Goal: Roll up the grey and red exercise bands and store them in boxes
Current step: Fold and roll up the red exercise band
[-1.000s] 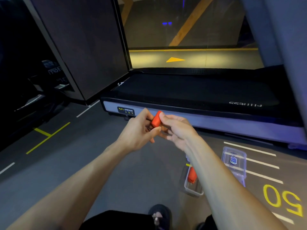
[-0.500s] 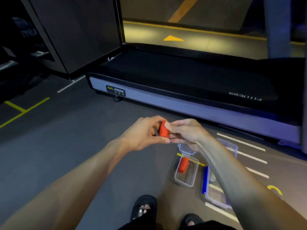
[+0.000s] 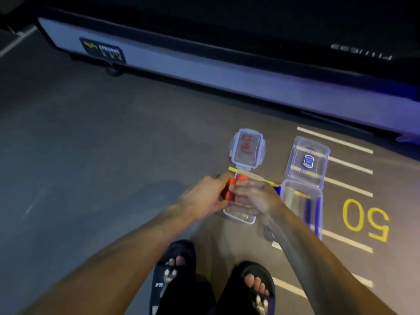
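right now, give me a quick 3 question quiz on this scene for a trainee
1. True or false: both hands hold the red roll.
2. The lid of the small box is: A open, B shut, C missing?
3. Which number is painted on the floor right of the big box?

Key:
1. True: the left hand and right hand grip it between them, above the small box.
2. A
3. 50

The grey floor (image 3: 95, 137) carries two open clear boxes (image 3: 241, 218) (image 3: 316, 201), side by side.
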